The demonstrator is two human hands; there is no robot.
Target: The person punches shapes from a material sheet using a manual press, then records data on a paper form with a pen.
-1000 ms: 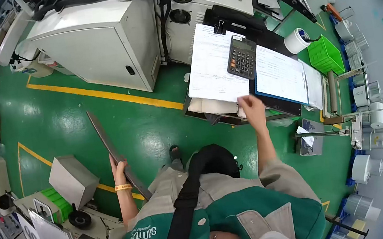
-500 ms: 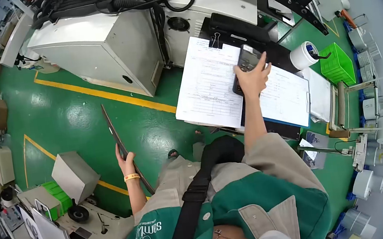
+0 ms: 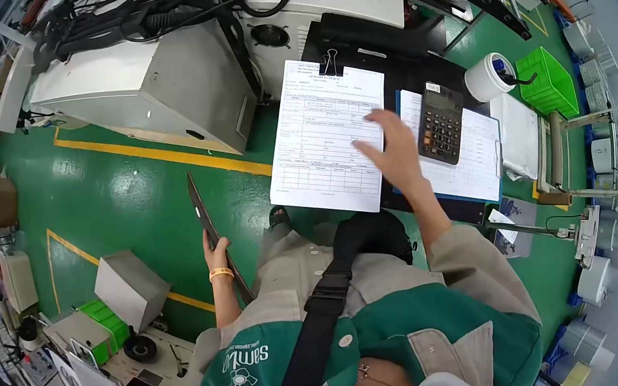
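Now the work is at the big white printed paper sheet. It lies on a tilted black desk top, right under the fingertips of the right hand. Those fingers are spread out and loose. They rest flat on the sheet and grip nothing. It looks like the person is pressing or reading the sheet. To do this well, the fingers should press softly, so the paper does not slide or crease. Only a small black clip, far past the fingertips at the top edge, pins it down.

The long dark flat metal strip is in the left hand. Its fingers are curled tight around the lower part. The strip points up and away from those fingers, over the shiny green floor. It is best held steady and well away from the desk.

A big grey metal box stands far beyond the left fingers. A blue clipboard with white paper lies just to the right of the right fingers. A green plastic crate and a round white roll sit farther out on that side. A black calculator rests on the clipboard, very near the right fingers, so a quick move could bump it.
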